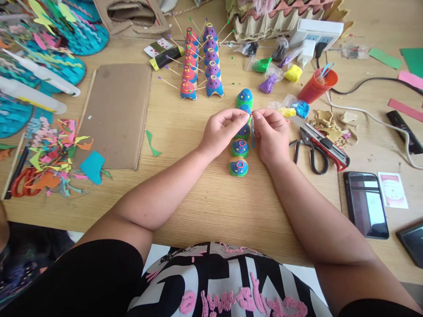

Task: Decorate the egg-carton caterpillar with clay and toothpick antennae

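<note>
While both hands meet over a row of green-and-blue domes (239,148), we see the left hand (220,132) and the right hand (275,134) closed at the fingertips, pinching a tiny red piece (251,115) between them. We count five domes in the row, on the table (188,198) in front of the person; the two nearest carry red rings, and the hands partly cover the middle of the row.

Beyond and to the left stand two caterpillar-like rows, five red-and-blue humps (189,75) and five purple-and-blue humps (213,69), with coloured-tipped sticks poking out. To the right we find one red cup (315,88), one pair of pliers (310,152) touching or nearly touching one cutter (327,143), and one dark-screened phone (366,204) beside a pink-and-white card (393,189) whose print is too small for us to read. Pink raised lettering crosses the black-and-white shirt (224,281), but we cannot make out the words. A second dark device (413,240) is cut off at the right edge.
</note>
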A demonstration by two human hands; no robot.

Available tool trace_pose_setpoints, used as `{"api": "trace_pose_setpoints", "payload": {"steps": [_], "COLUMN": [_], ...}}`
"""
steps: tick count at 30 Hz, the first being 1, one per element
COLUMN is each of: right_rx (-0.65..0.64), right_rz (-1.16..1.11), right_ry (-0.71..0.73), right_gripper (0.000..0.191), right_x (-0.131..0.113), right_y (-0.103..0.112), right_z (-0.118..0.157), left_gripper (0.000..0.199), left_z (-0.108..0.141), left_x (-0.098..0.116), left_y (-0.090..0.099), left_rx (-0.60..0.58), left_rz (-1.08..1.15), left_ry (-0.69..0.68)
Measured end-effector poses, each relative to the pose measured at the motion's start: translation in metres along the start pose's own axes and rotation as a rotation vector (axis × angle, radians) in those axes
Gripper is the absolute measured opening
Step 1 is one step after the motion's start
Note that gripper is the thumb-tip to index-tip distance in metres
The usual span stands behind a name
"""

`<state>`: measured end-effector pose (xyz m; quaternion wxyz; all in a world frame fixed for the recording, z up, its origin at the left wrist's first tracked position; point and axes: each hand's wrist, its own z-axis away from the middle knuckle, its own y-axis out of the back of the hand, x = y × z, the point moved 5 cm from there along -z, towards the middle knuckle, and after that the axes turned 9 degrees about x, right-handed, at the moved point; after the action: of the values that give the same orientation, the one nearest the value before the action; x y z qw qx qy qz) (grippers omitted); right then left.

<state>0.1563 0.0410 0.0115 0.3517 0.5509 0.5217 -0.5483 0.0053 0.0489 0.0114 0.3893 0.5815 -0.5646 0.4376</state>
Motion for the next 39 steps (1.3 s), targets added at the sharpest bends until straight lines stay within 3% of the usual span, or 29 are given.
{"api": "trace_pose_setpoints", "payload": {"steps": [17,36,39], "right_rx": [-0.075,-0.013,-0.014], "right_rz": [0.009,0.046,0.053], "right_ry": [-0.023,0.009,0.024], "right_gripper": [0.049,0.049,0.049], "right_x": [0.0,0.008,0.008], "right_y": [-0.003,0.002,0.003], "right_z": [0.002,-0.002,-0.002], "left_gripper": [0.037,0.048,0.042], "left_z": [-0.002,-0.002,0.0], "left_x": [-0.007,0.005,0.007], "left_y": [0.003,0.004,0.002], "left_rx": [0.018,0.045,0.019], "left_rz": [-0.013,0.01,0.027], "left_ry": [0.019,-0.007,-0.014]}}
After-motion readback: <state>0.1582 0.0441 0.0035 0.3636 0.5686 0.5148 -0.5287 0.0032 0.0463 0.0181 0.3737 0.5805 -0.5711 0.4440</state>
